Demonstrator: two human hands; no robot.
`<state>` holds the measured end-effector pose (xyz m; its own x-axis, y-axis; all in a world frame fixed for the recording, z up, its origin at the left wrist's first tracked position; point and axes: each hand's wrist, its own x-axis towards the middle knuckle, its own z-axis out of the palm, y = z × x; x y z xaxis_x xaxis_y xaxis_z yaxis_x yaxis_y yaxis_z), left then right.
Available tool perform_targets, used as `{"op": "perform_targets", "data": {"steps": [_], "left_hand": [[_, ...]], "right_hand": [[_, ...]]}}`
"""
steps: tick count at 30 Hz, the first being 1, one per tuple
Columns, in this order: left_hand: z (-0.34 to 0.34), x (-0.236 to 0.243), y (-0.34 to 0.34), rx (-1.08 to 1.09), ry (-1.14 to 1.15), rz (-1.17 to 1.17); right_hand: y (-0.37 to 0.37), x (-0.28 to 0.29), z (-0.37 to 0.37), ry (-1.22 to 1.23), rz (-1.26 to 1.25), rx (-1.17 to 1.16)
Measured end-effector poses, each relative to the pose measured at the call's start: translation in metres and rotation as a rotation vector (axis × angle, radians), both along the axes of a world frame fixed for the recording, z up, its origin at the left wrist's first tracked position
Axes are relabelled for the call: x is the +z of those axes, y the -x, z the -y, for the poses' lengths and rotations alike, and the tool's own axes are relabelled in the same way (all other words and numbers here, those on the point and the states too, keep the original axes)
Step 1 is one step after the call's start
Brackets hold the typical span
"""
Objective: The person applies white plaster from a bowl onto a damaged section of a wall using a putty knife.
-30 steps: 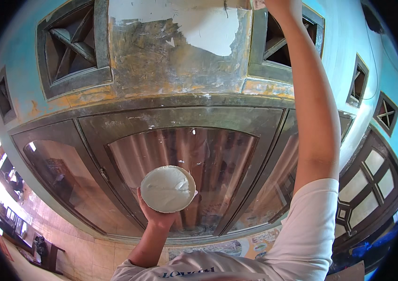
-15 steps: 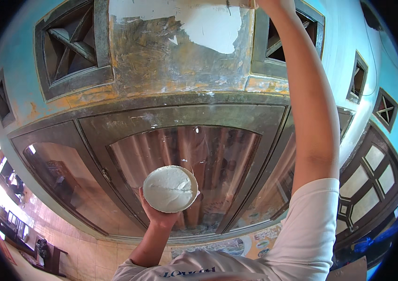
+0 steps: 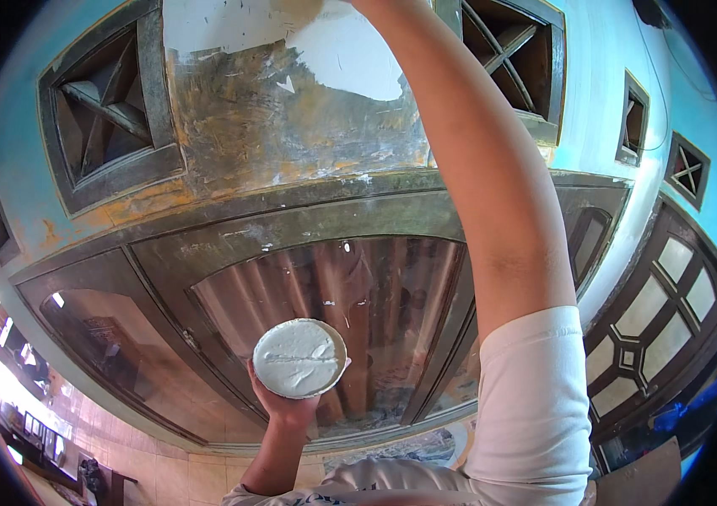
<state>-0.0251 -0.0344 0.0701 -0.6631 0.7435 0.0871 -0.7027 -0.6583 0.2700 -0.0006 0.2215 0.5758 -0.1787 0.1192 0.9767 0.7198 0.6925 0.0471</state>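
Observation:
My left hand (image 3: 287, 406) grips a round bowl (image 3: 346, 354) from below and the side. White putty (image 3: 295, 358) fills it, with a groove across its surface. High up, my right hand (image 3: 392, 5) is mostly cut off by the top edge, its arm stretched up across the view. Beside it a flat tan scraper (image 3: 304, 13), blurred and partly out of view, lies against the wall. The wall panel (image 3: 291, 135) there is bare grey-brown below, with a smooth white patch (image 3: 350, 59) of putty above.
Wooden vents with crossed slats (image 3: 110, 105) flank the panel. Below it stands a dark wooden door frame (image 3: 308, 211) with glass and curtains behind. Another paned door (image 3: 649, 320) is at the right. Tiled floor (image 3: 173, 472) shows at the lower left.
My right hand and the scraper have swept left along the top of the wall panel. The view has shifted slightly; the bowl stays in my left hand.

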Motion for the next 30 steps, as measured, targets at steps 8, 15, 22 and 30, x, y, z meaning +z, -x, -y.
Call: {"op": "perform_targets", "data": {"steps": [8, 15, 22, 30], "left_hand": [[0.02, -0.002, 0.008, 0.023, -0.086, -0.025], [0.023, -0.002, -0.003, 0.016, -0.044, 0.056], [0.021, 0.005, -0.028, 0.016, 0.004, -0.05], [0.018, 0.002, -0.038, 0.014, -0.03, 0.014]], "right_hand": [[0.014, 0.005, -0.008, -0.038, -0.075, 0.013], [0.005, -0.003, 0.022, -0.027, 0.017, -0.007], [-0.075, -0.001, 0.024, 0.031, 0.045, 0.017], [-0.126, -0.008, -0.066, 0.229, -0.405, 0.814]]}}
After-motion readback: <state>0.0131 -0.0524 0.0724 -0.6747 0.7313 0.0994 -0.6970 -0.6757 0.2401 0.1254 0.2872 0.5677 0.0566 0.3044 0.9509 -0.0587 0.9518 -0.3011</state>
